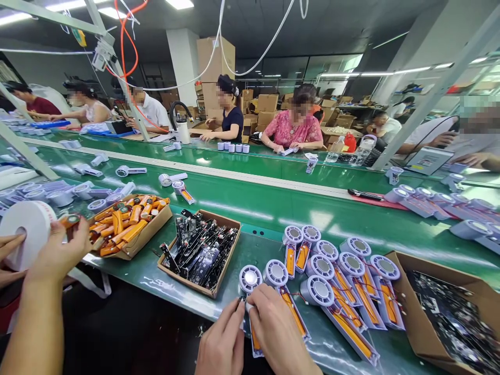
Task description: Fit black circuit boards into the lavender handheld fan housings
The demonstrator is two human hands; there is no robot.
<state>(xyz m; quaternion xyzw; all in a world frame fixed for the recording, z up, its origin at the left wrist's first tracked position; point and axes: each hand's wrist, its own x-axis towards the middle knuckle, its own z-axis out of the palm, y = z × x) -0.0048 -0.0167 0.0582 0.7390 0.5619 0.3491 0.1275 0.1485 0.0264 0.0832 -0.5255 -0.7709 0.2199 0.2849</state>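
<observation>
My left hand [223,341] and my right hand [278,333] meet over a lilac handheld fan housing [250,279] at the bench's front edge. Between my left thumb and fingertips shows a small black part [241,300], mostly covered. The fingers of my right hand are pinched together against the housing; what they grip is hidden. An orange battery [254,338] lies in the handle below. Close by on the right are several similar fan housings [321,290] with orange batteries and thin red wires. A cardboard box of black circuit boards [233,225] stands to the left.
At left, a co-worker's hand [74,237] holds an orange battery beside a white tape roll [29,234] and a box of batteries [156,225]. Another box [414,323] of boards stands right. Beyond the green belt [242,190], several people sit working.
</observation>
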